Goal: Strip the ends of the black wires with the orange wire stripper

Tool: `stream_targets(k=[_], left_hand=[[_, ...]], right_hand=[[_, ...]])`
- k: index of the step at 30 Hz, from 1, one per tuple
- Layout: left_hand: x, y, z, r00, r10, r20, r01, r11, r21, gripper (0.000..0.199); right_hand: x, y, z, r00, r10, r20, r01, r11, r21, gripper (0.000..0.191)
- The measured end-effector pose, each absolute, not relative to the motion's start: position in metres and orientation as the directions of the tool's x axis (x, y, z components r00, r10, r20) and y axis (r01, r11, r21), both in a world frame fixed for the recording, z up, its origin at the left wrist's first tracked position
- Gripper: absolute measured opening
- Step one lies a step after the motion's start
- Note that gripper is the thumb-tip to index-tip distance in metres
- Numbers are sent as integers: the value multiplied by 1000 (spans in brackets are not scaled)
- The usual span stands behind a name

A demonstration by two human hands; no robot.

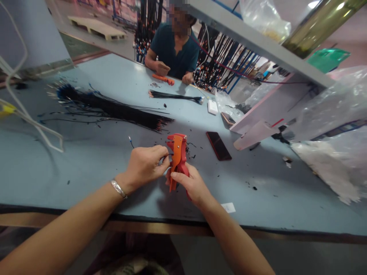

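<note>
My right hand (193, 185) is wrapped round the handles of a red and orange wire stripper (178, 152), which stands with its jaws pointing away from me. Close on its left, my left hand (147, 164) pinches a thin black wire (131, 142). One end of the wire, with a blue and silver tip, sticks up behind the left hand; the other end reaches the side of the stripper. Whether it sits inside the jaws I cannot tell. Small black scraps (192, 149) lie just past the tool. A large bundle of black wires (114, 109) lies farther off to the left.
Across the table (94, 175) a co-worker (176, 47) sits near an orange tool (163, 79) and a smaller wire bundle (176, 96). A phone (218, 146) lies right of my hands, with a white box (212, 107) beyond. A shelf (258, 42) and plastic bags (329, 133) crowd the right side.
</note>
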State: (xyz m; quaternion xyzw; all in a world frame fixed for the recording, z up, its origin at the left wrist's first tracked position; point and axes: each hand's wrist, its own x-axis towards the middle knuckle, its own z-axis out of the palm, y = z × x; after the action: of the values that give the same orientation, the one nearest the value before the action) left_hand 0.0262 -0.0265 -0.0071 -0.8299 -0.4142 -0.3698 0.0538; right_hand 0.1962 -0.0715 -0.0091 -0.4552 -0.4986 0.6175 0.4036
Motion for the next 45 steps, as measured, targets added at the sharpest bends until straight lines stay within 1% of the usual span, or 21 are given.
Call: stream_targets(k=[4,5,6,13,17,21,23,27,30,37,42,45], left_hand=[[27,-27,-8,373,628,683,723,-658,210,15],[28,-27,-8,390,648,655,727,-653,213,14],[28,-27,-8,360,629,688,721,-656,222,15],[31,-28,-7,359,608,708,688,-685,239,15],[31,-29,-6,379,594,710,674,-703,227,14],[31,-28,-8,374,596,711,666,-706,241,15],[31,-27,-10,358,630,689,666,-690,284,15],[31,-25,-12,314,717,623,631,-648,428,17],[32,-25,-13,300,755,584,591,-627,507,16],[33,-25,-12,255,820,512,553,-558,619,16],[34,-26,-11,234,854,464,531,-512,675,16],[34,-24,-10,222,887,405,495,-460,737,16]], right_hand=[[195,-72,-7,-261,952,-159,-34,-174,-984,22],[195,-72,-7,-263,952,-156,-29,-170,-985,21],[195,-72,-7,-266,952,-153,-21,-164,-986,21],[193,-72,-9,-245,960,-138,50,-130,-990,20],[190,-71,-11,-235,966,-110,74,-95,-993,22],[188,-69,-16,-226,967,-120,102,-99,-990,26],[188,-68,-18,-208,971,-116,117,-93,-989,28],[187,-66,-22,-206,973,-102,121,-78,-990,34],[187,-65,-24,-203,974,-100,107,-79,-991,36],[186,-62,-29,-187,979,-85,63,-75,-995,39],[186,-62,-29,-168,982,-81,88,-67,-994,39],[186,-62,-31,-161,982,-95,28,-92,-995,39]])
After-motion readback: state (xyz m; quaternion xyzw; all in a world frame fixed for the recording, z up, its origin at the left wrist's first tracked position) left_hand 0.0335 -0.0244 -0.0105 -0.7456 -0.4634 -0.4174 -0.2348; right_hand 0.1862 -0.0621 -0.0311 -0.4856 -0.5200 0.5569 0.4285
